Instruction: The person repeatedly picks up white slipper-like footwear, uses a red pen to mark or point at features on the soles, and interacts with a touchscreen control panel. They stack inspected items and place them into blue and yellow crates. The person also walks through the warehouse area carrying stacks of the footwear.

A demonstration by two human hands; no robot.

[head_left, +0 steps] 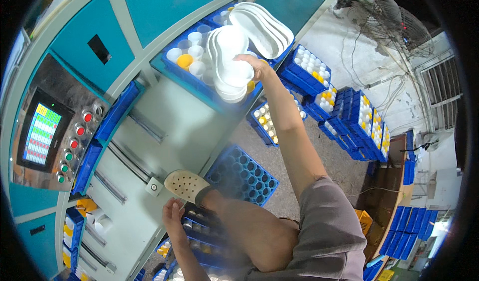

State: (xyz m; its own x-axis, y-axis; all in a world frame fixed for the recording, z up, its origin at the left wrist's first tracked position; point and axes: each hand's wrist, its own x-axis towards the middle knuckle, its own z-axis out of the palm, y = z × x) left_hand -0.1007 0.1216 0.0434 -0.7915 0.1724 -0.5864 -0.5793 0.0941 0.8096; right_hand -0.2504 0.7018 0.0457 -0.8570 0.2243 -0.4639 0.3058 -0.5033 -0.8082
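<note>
"What can we count around our hands?"

"We have two piles of white curved trays (263,31), lying on the blue crates (158,60) at the worktop's far end. Our right hand (252,67) touches the nearer pile; glare blurs the contact, so we cannot tell whether the fingers are clamped on it. Clear and white cups (174,55) stand beside it, with one yellow cup (184,61) plain among them."

"And our left hand (173,214)?"

"Its fingers are curled just beside our one visible clog (187,185), at the worktop's edge. We cannot tell if they pinch anything."

"Where do we have room?"

"Pale worktop (172,116) stretches between the crates and the control panel (55,136). Past its edge, one blue crate with round holes (244,175) sits near our leg (249,226), and grey floor (294,169) shows between it and the stacked crates (357,124)."

"Any writing?"

"The panel has three red buttons, three green ones and one screen (43,134) with yellow, green and red cells; we find its characters too small to read."
</note>
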